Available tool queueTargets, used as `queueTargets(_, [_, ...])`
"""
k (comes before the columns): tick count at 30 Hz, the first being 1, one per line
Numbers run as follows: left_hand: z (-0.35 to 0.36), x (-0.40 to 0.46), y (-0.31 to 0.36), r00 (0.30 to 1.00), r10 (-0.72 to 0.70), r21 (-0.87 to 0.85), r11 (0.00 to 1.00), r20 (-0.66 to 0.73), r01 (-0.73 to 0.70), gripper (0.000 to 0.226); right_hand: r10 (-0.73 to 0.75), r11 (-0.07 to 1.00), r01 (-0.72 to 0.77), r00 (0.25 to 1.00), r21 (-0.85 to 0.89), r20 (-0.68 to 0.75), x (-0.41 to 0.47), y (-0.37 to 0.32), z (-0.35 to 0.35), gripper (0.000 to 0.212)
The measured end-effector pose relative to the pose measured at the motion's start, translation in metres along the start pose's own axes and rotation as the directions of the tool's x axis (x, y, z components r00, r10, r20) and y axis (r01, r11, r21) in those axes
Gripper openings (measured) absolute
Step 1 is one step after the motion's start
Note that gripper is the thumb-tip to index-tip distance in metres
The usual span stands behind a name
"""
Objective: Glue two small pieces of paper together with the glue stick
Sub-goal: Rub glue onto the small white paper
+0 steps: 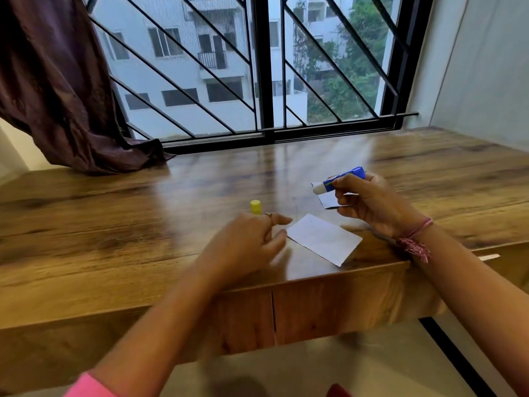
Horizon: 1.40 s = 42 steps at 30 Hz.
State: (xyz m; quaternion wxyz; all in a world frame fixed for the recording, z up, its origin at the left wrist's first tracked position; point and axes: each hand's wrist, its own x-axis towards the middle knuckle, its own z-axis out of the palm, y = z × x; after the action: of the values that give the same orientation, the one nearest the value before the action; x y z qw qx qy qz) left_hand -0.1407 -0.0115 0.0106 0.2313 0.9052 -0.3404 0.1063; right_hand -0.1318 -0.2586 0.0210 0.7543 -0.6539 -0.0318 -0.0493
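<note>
1. Nearest the camera, two bare forearms reach forward from the bottom edge over a wooden table (114,224); a pink sleeve (86,386) shows at the lower left.
2. At far left, a dark purple curtain (57,90) hangs down and bunches on the table's back edge, in front of a window with black diagonal bars (217,81).
3. Left of centre, a yellow glue-stick cap (255,206) stands upright on the table, just beyond the left hand's knuckles.
4. The left hand (246,247) hovers palm down, fingers loosely spread and holding nothing. It wears a ring, and its fingertips lie just beside the left corner of the nearer paper. The hand is slightly blurred, so whether it touches the paper cannot be told.
5. Right of centre, the nearer paper (325,239), a small white rectangle, lies flat near the table's front edge.
6. Farther back, a second small white paper (326,198) lies on the table, partly hidden behind the right hand.
7. The right hand (372,204) is raised above that second paper, fingers closed around a blue glue stick (340,180). The stick is uncapped and tilted, its white tip pointing left and down.
8. A pink thread bracelet (415,242) circles the right wrist.
</note>
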Motion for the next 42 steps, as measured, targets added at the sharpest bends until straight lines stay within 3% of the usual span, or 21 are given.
queueTargets(2, [-0.009,0.002,-0.019,0.989,0.096,0.127,0.986,0.111,-0.11,0.041,-0.01,0.999,0.009,1.0,-0.035,-0.028,-0.003,-0.003,0.002,0.01])
queueTargets(4, [-0.013,-0.003,-0.031,0.975,0.15,0.141,0.975,0.166,-0.174,0.03,-0.018,0.997,0.015,0.999,-0.078,-0.04,-0.004,-0.005,0.006,0.01])
queueTargets(5, [-0.013,-0.005,-0.034,0.973,0.161,0.128,0.975,0.162,-0.183,0.024,-0.022,0.995,0.018,0.999,-0.103,-0.043,-0.004,-0.005,0.009,0.012])
queueTargets(10, [-0.013,-0.01,-0.032,0.962,0.235,0.084,0.965,0.137,-0.247,0.052,-0.065,0.96,0.045,0.996,-0.277,-0.062,0.001,0.0,0.028,0.03])
queueTargets(13, [-0.016,-0.01,-0.032,0.946,0.269,0.105,0.951,0.18,-0.29,0.047,-0.106,0.95,0.08,0.992,-0.301,-0.073,0.002,0.004,0.041,0.023])
queueTargets(17, [-0.014,-0.009,-0.034,0.948,0.261,0.101,0.954,0.183,-0.282,0.041,-0.12,0.943,0.102,0.992,-0.316,-0.038,-0.001,0.018,0.052,0.028])
queueTargets(22, [-0.01,-0.006,-0.037,0.963,0.208,0.086,0.971,0.172,-0.225,0.039,-0.141,0.849,0.14,0.989,-0.51,0.038,0.0,0.026,0.055,0.034])
queueTargets(31, [-0.01,-0.004,-0.038,0.961,0.213,0.059,0.972,0.174,-0.226,0.04,-0.169,0.751,0.172,0.983,-0.638,0.067,-0.003,0.027,0.056,0.017])
queueTargets(36, [-0.01,-0.004,-0.037,0.966,0.205,0.06,0.974,0.155,-0.217,0.036,-0.188,0.713,0.206,0.977,-0.67,0.101,-0.005,0.025,0.056,0.028])
queueTargets(40, [-0.01,-0.005,-0.036,0.969,0.194,0.054,0.978,0.154,-0.204,0.032,-0.192,0.711,0.247,0.969,-0.658,0.156,-0.005,0.024,0.058,0.049])
queueTargets(42, [-0.01,-0.005,-0.035,0.97,0.185,0.056,0.979,0.157,-0.196,0.029,-0.196,0.712,0.231,0.972,-0.663,0.129,-0.005,0.024,0.057,0.046])
